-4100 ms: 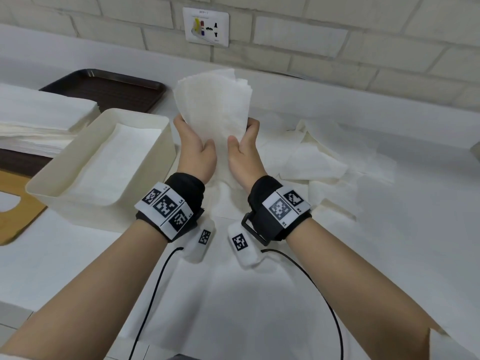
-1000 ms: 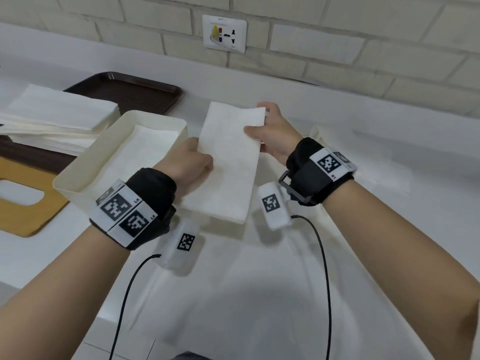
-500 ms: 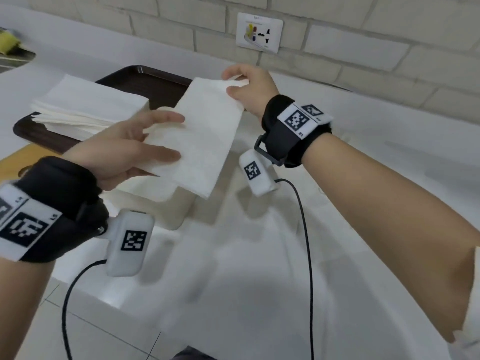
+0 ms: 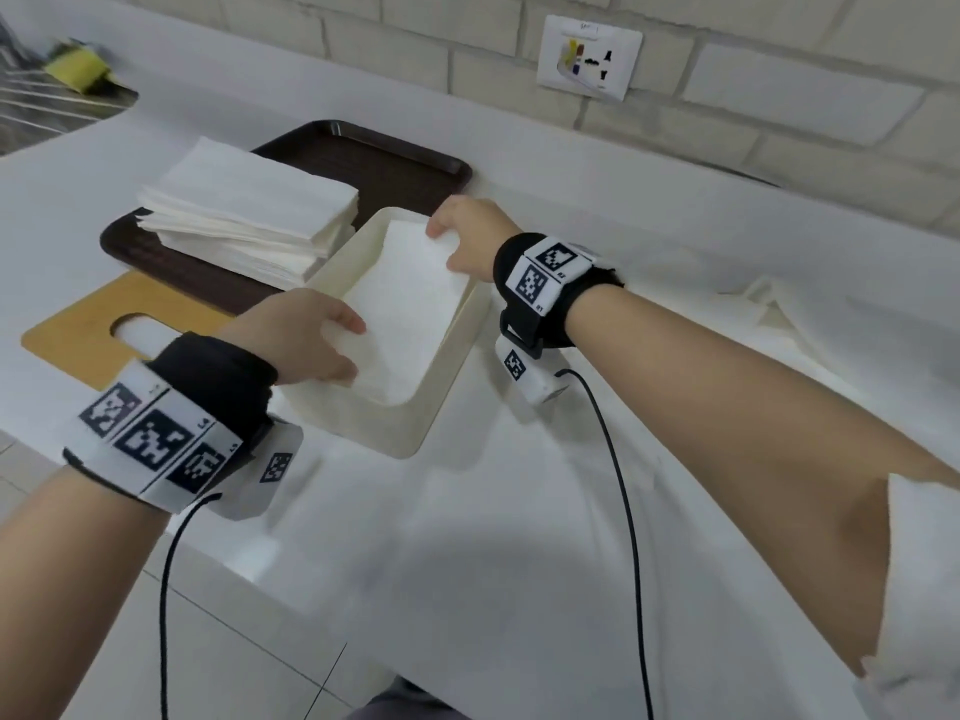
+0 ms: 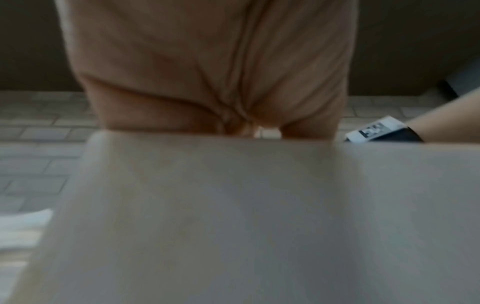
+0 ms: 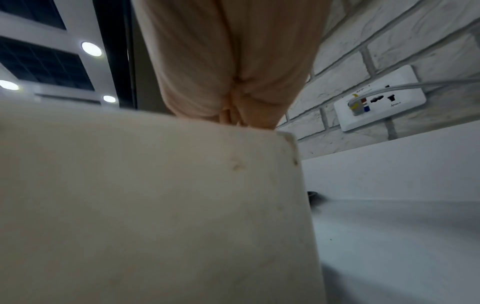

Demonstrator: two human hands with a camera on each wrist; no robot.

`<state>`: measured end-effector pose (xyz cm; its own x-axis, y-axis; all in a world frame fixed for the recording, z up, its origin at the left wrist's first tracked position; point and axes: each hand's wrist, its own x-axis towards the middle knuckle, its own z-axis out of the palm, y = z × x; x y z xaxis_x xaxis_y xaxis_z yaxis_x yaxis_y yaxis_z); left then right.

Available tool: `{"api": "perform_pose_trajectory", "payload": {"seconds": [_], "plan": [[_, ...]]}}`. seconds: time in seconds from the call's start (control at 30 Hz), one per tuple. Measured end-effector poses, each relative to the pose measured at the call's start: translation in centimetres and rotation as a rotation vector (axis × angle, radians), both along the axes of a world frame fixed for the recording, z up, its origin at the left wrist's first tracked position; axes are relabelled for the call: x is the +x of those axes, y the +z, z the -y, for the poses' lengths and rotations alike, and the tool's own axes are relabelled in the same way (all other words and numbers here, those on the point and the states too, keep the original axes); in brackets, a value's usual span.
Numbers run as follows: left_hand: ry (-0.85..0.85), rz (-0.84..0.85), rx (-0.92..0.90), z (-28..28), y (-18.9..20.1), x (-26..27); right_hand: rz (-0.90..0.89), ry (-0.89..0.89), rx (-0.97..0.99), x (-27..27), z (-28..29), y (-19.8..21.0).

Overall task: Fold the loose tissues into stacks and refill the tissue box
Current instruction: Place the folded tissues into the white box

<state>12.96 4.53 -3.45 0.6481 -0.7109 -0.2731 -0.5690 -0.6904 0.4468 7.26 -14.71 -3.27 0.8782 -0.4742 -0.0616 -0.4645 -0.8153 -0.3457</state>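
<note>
Left hand (image 4: 306, 340), fingers curled, grips the near end of the folded tissue stack (image 4: 405, 314) lying inside the cream tissue box (image 4: 447, 376). Right hand (image 4: 467, 236), at the box's 12 o'clock end, pinches the stack's far edge. More stacked tissues (image 4: 244, 215) sit at the box's 10 o'clock on a brown tray (image 4: 395, 163).

Wall: pale painted brick (image 4: 779, 70) running across twelve o'clock.
Socket: white outlet plate (image 4: 589, 57) up at one o'clock, a grey cable plugged in.
Counter: white worktop (image 4: 519, 537) filling the middle.
Floor: light tiles (image 4: 78, 641) down at seven o'clock.
Ceiling: round recessed lights (image 6: 91, 49), glowing.
</note>
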Motion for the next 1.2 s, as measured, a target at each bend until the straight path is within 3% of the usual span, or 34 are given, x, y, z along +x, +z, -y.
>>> {"api": "perform_pose_trajectory", "payload": {"seconds": [0.2,0.33,0.37,0.5,0.63,0.7,0.8,0.87,0.97,1.07,1.2], "plan": [[-0.100,0.146,0.263,1.2,0.5,-1.2,-0.260,0.032,-0.106,1.0,-0.9,-0.6],[-0.267,0.473,0.260,1.4,0.6,-2.1,-0.189,0.095,-0.215,1.3,-1.2,-0.9],[-0.313,0.483,0.230,1.4,0.7,-2.4,-0.184,0.118,-0.234,1.1,-1.1,-0.8],[-0.301,0.216,0.243,1.8,1.0,-4.1,-0.362,0.187,-0.216,0.4,-1.3,-0.9],[-0.248,0.217,0.292,2.1,1.1,-4.9,-0.292,0.215,-0.185,-1.1,-1.7,0.1],[-0.212,0.170,0.222,2.1,1.2,-4.9,-0.140,0.131,-0.103,-3.0,-1.3,0.7],[-0.116,0.259,-0.083,1.9,1.5,-5.9,0.065,-0.009,-0.076,-7.2,-0.3,0.8],[-0.100,0.324,-0.357,2.0,1.7,-7.3,0.060,-0.066,-0.085,-10.5,0.2,0.4],[-0.194,0.329,-0.618,2.7,1.4,-10.0,-0.144,-0.076,-0.126,-15.1,0.2,-0.7],[-0.288,0.239,-0.596,4.1,-0.1,-12.1,-0.386,-0.072,-0.101,-18.2,-0.1,-2.4],[-0.383,0.191,-0.398,6.2,-2.2,-13.7,-0.517,-0.063,-0.070,-20.4,-0.8,-4.4]]}}
